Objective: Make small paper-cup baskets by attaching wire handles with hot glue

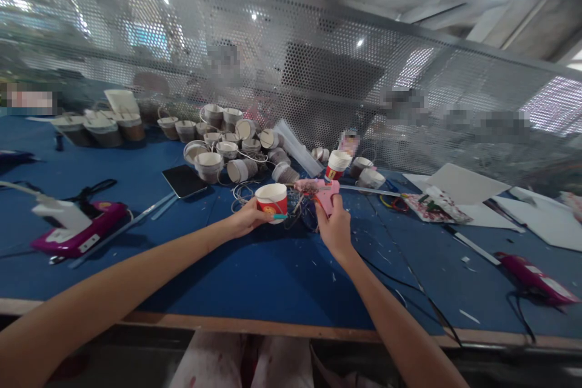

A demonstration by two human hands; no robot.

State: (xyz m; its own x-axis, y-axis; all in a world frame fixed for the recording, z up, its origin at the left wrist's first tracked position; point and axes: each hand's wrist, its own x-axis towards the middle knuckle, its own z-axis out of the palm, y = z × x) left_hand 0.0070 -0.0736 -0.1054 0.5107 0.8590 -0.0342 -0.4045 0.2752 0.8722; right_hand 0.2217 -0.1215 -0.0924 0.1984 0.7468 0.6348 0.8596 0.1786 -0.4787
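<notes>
My left hand [249, 218] is closed around the lower left side of a red and white paper cup [271, 199], held upright just above the blue table. A thin teal strip [279, 216] shows at the thumb, against the cup. My right hand [335, 227] grips a pink glue gun [326, 194], its nozzle pointing left toward the cup's rim. Whether the nozzle touches the cup I cannot tell. A long clear glue stick [370, 190] sticks out behind the gun. Tangled thin cord [295, 209] lies between and behind the two hands.
Several cord-wrapped cups [209, 167] are heaped at the back. Another red and white cup [338, 165] stands behind the glue gun. A black phone [184, 181] and a purple power strip [86, 230] lie left. White sheets [468, 185], a knife [473, 244] and another purple power strip [536, 279] lie right.
</notes>
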